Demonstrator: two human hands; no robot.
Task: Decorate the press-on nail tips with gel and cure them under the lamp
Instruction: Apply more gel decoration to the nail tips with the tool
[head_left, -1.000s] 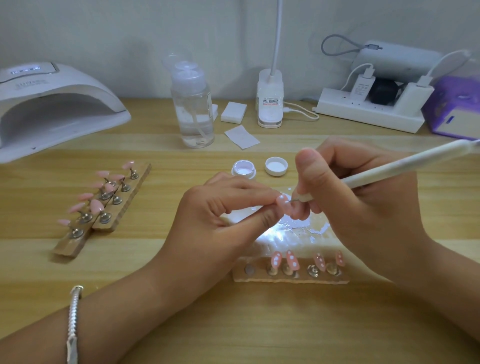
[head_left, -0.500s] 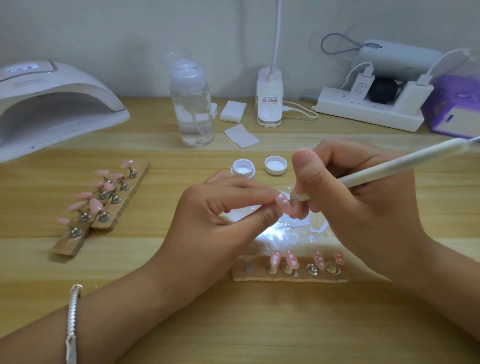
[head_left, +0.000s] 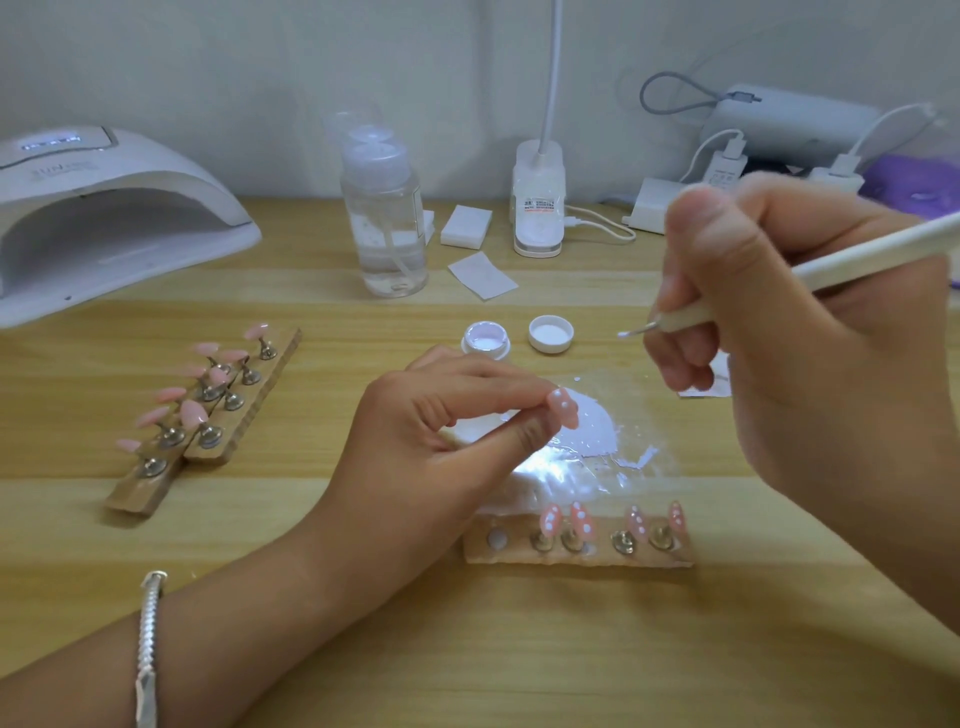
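Left hand (head_left: 441, 452) low, pinching nail tip (head_left: 563, 408); right hand (head_left: 789, 338) raised, gripping dotting tool (head_left: 872, 249)

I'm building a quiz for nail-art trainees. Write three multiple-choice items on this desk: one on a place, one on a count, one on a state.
1. Where is the white cap of the gel pot? A. screwed on the pot. B. on the desk, right of the pot. C. under the pot.
2. How many dotted tips stand on the near holder? A. two. B. six. C. four.
3. How does the dotting tool in the right hand stand to the nail tip pinched by the left hand? A. held clear of it. B. pressed on it. C. lying on the desk.
1 B: the pot is open, the cap beside it. 2 C: four tips, one spot bare. 3 A: a gap shows between them.
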